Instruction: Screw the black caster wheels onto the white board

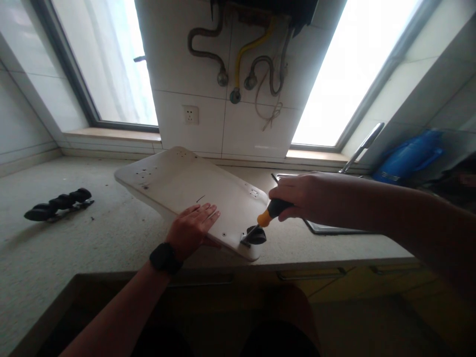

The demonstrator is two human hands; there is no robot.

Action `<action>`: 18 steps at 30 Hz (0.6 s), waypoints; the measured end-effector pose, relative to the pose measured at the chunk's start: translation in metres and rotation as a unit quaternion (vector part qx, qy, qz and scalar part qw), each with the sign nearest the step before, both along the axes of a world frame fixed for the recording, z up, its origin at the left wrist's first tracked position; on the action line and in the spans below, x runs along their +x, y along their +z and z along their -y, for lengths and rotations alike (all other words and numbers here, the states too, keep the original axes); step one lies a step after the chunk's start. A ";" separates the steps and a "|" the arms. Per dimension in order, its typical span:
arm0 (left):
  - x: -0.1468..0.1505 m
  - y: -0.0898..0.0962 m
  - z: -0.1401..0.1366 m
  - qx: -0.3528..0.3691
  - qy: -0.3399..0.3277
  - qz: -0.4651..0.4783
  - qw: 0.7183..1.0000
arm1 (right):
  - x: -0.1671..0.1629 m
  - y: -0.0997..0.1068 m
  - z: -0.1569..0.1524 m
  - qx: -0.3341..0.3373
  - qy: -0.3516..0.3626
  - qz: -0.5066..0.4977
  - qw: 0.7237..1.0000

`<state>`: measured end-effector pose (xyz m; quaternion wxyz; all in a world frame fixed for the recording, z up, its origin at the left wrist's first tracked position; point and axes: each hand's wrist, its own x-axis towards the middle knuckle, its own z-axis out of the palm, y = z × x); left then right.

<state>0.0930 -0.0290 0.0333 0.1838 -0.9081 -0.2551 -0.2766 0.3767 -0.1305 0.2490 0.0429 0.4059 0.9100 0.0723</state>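
A pale board-like panel (174, 181) with rounded corners and groups of screw holes lies tilted on the counter. My left hand (195, 223) rests on its near edge, fingers stretched flat on top and the thumb side below the edge. My right hand (293, 196) is wrapped around the black and yellow handle of a screwdriver (265, 218). The screwdriver's shaft slants down to the metal plate of a black caster wheel (257, 235) at the panel's near right corner. The exact contact of its tip is too small to make out.
Several black caster wheels (59, 204) stand in a row on the speckled counter (107, 238) at the left. A sink (320, 229) with a faucet (362, 146) and a blue container (409, 156) are at the right. Pipes (238, 54) hang on the tiled wall.
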 end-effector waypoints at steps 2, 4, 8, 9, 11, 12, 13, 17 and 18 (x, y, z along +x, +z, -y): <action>0.000 0.000 0.000 0.002 -0.001 -0.002 1.000 | -0.002 0.000 0.006 -0.017 -0.049 0.011 0.999; 0.000 -0.001 0.000 0.006 0.000 -0.003 1.000 | -0.006 0.002 0.010 -0.009 -0.084 0.031 0.996; 0.001 -0.002 0.000 0.019 0.006 0.000 1.000 | -0.013 0.006 0.011 -0.012 -0.130 0.046 0.990; 0.001 -0.002 0.000 0.021 0.006 0.000 1.000 | -0.014 0.005 0.010 -0.012 -0.140 0.048 0.989; 0.001 -0.002 0.000 0.021 0.003 -0.002 1.000 | -0.014 0.003 0.009 0.002 -0.153 0.065 0.986; 0.001 -0.002 0.000 0.020 0.002 -0.003 1.000 | -0.014 0.000 0.009 0.020 -0.154 0.080 0.985; 0.001 -0.001 0.000 0.019 0.002 -0.003 1.000 | -0.014 -0.002 0.010 0.041 -0.149 0.097 0.983; 0.001 -0.001 0.000 0.016 0.002 0.001 1.000 | -0.013 -0.004 0.016 0.091 -0.120 0.100 0.984; 0.001 -0.001 0.000 0.016 0.001 0.003 1.000 | -0.012 -0.003 0.016 0.083 -0.108 0.074 0.988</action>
